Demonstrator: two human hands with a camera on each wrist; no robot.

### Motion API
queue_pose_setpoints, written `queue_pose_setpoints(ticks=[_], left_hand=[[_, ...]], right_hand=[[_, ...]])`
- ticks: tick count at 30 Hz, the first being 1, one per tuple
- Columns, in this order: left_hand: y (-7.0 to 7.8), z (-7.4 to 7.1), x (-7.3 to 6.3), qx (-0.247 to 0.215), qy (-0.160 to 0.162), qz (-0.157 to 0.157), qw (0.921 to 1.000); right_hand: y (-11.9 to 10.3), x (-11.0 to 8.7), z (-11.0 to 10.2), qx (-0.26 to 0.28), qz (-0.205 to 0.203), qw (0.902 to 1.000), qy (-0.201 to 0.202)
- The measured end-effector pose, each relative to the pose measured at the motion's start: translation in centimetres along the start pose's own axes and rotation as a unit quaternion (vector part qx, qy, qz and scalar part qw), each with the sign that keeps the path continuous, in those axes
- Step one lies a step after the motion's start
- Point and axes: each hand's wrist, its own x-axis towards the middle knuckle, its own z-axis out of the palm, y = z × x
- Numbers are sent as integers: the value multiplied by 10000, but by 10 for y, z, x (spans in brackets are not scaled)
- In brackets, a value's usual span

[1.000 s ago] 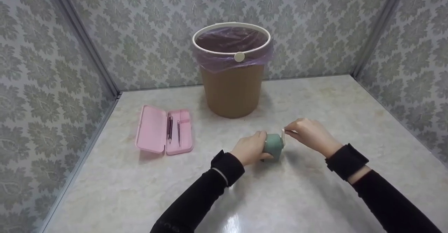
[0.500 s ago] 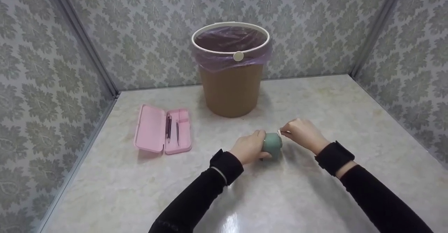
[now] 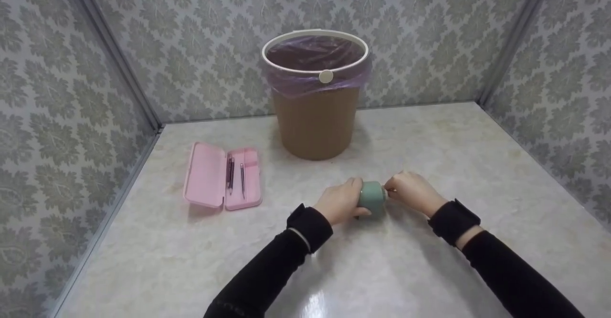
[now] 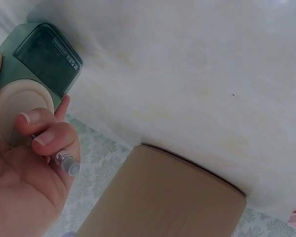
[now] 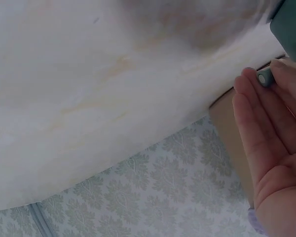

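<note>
A green hand-crank pencil sharpener (image 3: 371, 195) is held just above or on the table in my left hand (image 3: 340, 201); which of the two, I cannot tell. In the left wrist view its dark see-through window (image 4: 49, 59) and round cream face show. That hand's curled fingers also keep a pencil (image 4: 66, 162), its grey end sticking out past them. My right hand (image 3: 411, 193) pinches the small green knob (image 5: 265, 77) of the sharpener's crank between thumb and fingers. Most of the crank arm is hidden behind these fingers.
An open pink pencil case (image 3: 205, 177) with several pencils (image 3: 231, 174) lies on the left of the table. Behind the hands stands a brown bin (image 3: 317, 122) with a purple liner and white rim. Patterned walls (image 3: 429, 41) enclose the table's back and sides.
My right hand has moved left and slightly down, turning the crank, whose pale arm stood upright earlier. The left hand stays nearly still around the sharpener.
</note>
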Motion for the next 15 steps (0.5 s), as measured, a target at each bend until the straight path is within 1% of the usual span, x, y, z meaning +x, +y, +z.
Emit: queue_pose_setpoints(ticks=[5, 11, 15], left_hand=[[1, 0, 1, -73, -14, -21, 10000], [1, 1, 1, -54, -3, -40, 10000], [2, 0, 0, -5, -77, -85, 9999]], right_hand=[[0, -4, 1, 184, 118, 9996, -152], [1, -8, 2, 251, 3, 9991, -331], [1, -12, 1, 591, -41, 9969, -526]])
